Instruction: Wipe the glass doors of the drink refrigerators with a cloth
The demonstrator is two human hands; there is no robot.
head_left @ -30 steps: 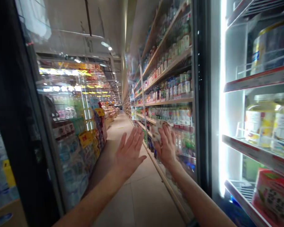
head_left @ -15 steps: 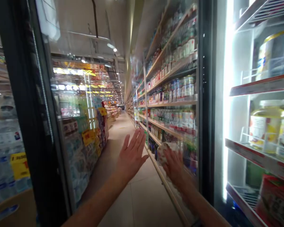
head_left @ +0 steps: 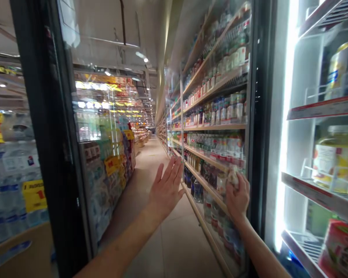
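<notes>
A glass fridge door (head_left: 150,42) with a black frame stands swung out in front of me. My left hand (head_left: 167,187) lies flat against the pane, fingers stretched out, holding nothing. Near the pane's right edge, close to the black frame, my right hand (head_left: 238,195) is closed around a crumpled pale cloth (head_left: 232,178). Only a small part of the cloth shows above the fingers. Through the glass I see an aisle and shelves of bottles, some of it possibly mirrored.
On the right are lit fridge shelves (head_left: 321,108) with yellow-capped drinks, bottles and a red pack (head_left: 340,247). At left, shrink-wrapped water bottles (head_left: 11,200) stand behind a cardboard box (head_left: 20,253), with yellow price signs (head_left: 34,195). A tiled floor (head_left: 176,247) runs ahead.
My right hand has moved right across the pane with the cloth, which now looks bunched up rather than spread out. My left hand stays against the glass. The view has turned slightly left.
</notes>
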